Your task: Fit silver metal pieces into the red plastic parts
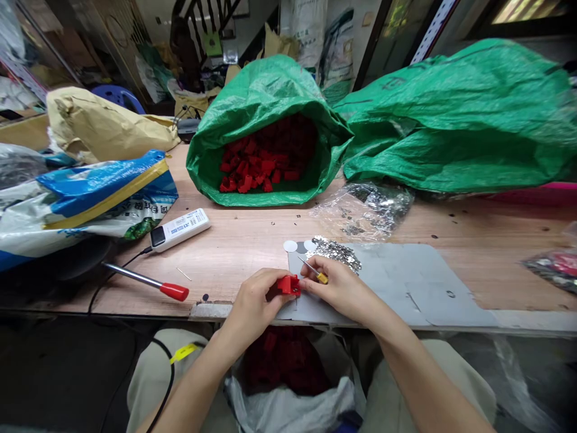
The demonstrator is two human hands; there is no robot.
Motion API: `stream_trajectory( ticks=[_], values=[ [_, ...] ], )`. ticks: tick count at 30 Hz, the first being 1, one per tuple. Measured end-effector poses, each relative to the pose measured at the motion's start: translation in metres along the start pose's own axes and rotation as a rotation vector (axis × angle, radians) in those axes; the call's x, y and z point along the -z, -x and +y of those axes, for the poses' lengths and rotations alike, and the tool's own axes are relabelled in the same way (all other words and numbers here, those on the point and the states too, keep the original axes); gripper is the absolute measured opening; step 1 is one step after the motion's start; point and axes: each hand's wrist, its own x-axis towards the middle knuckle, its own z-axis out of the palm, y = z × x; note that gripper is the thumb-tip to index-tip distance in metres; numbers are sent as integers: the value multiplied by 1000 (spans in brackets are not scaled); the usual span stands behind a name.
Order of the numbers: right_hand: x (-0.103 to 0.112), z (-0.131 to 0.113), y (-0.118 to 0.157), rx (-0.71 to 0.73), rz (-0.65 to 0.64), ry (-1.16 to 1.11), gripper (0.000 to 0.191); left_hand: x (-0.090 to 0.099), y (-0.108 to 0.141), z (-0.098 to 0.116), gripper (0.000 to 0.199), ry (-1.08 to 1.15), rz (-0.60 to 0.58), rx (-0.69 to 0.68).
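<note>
My left hand (258,300) pinches a small red plastic part (288,285) just above the front edge of a grey mat (387,294). Against the right side of that part are the fingertips of my right hand (336,287), which also holds a small screwdriver (321,277) with a yellow handle, its thin shaft pointing up and left. Behind my right hand lies a pile of small silvery metal pieces (336,252). The inside of the red part is too small to make out.
An open green sack (270,78) of red parts stands behind, another green sack (460,120) at right. A clear bag (374,207) of metal pieces, a white device (183,230) and a red-handled lever (174,291) surround the work area. An open bag (293,406) sits between the knees.
</note>
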Motion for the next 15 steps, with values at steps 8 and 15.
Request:
stream_trajectory(
  ticks=[8,15],
  values=[
    [-2,-1,-2,-9,55,8,16,-1,0,-2,22,-1,5,-5],
    [0,2,-2,-33,13,-89,17,-1,0,-2,21,-29,15,25]
  ],
)
